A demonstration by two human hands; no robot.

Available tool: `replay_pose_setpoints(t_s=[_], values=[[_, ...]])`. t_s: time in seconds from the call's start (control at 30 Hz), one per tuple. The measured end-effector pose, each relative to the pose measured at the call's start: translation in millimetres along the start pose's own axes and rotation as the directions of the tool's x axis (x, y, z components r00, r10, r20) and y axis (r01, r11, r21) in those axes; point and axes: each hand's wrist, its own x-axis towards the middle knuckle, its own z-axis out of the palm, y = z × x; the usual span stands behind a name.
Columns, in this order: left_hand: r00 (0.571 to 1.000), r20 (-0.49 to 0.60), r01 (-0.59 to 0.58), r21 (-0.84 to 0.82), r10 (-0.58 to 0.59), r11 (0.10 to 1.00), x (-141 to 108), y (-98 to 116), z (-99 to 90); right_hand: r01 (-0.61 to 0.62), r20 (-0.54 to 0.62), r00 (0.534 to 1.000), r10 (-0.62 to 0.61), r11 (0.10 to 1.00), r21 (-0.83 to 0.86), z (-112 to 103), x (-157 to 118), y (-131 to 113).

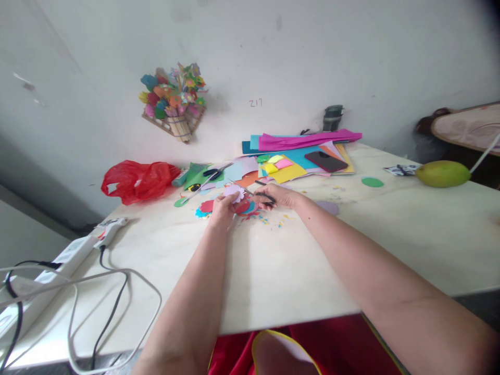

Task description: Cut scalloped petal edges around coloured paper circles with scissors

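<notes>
My left hand [223, 209] pinches a lilac paper piece [233, 193] with a scalloped edge. In my right hand [278, 196] is a pair of scissors [266, 200], my fingers through its black handles. The blades point left toward the edge of the lilac paper; whether they touch it I cannot tell. Under and beside my hands lie red paper pieces [207, 207] and a blue scalloped piece [202, 212], partly hidden. Small coloured paper scraps [269, 221] are scattered on the table just in front of them.
Behind my hands, coloured paper sheets [297, 173] carry a dark phone [326, 161]. Another pair of scissors [213, 173] lies to the left, near a red plastic bag [138, 179]. A green-yellow fruit [443, 173] sits at right. Power strips [70, 251] with cables occupy the left edge.
</notes>
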Motion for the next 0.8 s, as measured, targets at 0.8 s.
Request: replay_pose_setpoints(t_s=[0.8], values=[[1.000,0.001,0.020,0.026,-0.020,0.999,-1.1,0.6,1.3,0.016,-0.013,1.000,-0.016,1.000,-0.003,3.2,-3.1,-5.2]])
